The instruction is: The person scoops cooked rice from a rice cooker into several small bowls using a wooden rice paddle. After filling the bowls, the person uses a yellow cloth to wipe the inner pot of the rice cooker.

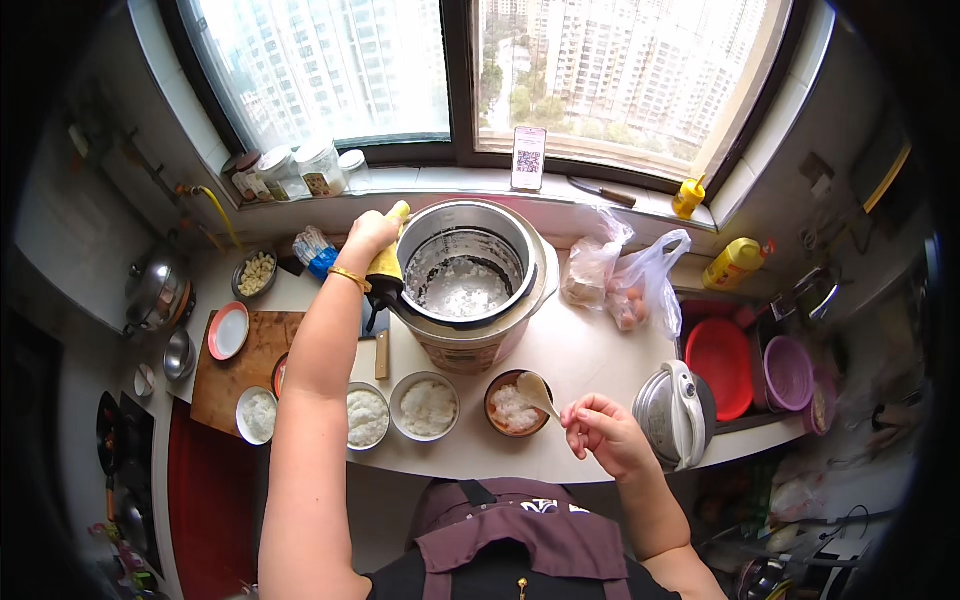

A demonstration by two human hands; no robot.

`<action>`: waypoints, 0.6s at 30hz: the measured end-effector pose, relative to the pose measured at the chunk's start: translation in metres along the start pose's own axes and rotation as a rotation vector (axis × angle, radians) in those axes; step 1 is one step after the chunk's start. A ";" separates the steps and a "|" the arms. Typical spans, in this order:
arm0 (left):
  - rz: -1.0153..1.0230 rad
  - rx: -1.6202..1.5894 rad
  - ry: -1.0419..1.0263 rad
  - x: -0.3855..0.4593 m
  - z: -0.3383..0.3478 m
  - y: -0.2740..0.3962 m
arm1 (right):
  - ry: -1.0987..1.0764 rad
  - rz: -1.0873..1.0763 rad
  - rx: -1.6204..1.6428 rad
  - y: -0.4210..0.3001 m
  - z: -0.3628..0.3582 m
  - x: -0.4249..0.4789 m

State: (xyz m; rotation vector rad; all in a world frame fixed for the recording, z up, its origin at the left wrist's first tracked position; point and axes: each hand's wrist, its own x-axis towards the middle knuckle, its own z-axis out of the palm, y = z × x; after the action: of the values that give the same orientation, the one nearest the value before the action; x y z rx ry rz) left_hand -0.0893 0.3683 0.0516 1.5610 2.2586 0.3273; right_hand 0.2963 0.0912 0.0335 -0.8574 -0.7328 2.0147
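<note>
At the left rim of the electric pressure cooker (442,330), my left hand (373,234) grips a yellow cloth (387,262). The cooker stands without its lid, and rice remnants cling to its metal inner pot (469,285). My right hand (606,433) pinches the handle of a pale rice paddle (534,391), whose blade rests on rice in a brown bowl (551,405). Left of that bowl stand white bowls of rice: one bowl (424,406), another bowl (367,416) partly behind my left arm, and a third bowl (257,415) at the cutting board's edge.
A pressure cooker lid (675,416) lies at the right, beside the sink with a red basin (718,367). Plastic bags (645,285), one holding eggs, sit behind. A knife (604,192) and a phone (529,159) are on the windowsill. At left is a wooden cutting board (232,382).
</note>
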 end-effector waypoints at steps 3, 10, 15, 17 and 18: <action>-0.042 -0.518 -0.169 0.021 0.012 -0.021 | 0.038 -0.010 0.002 -0.001 -0.012 0.004; 0.038 -0.505 -0.433 -0.019 0.003 -0.026 | 0.137 -0.094 -0.057 -0.021 -0.022 0.030; 0.097 -0.018 -0.138 -0.017 0.019 -0.020 | 0.086 -0.092 -0.048 -0.034 -0.021 0.048; 0.092 0.093 -0.098 -0.015 0.020 -0.012 | 0.100 -0.092 -0.065 -0.031 -0.021 0.054; 0.100 0.133 -0.085 -0.016 0.018 -0.008 | 0.099 -0.078 -0.066 -0.029 -0.021 0.057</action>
State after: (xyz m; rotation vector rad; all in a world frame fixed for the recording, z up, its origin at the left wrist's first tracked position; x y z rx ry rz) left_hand -0.0836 0.3503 0.0353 1.7246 2.1820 0.1366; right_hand 0.3002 0.1577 0.0252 -0.9451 -0.7681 1.8750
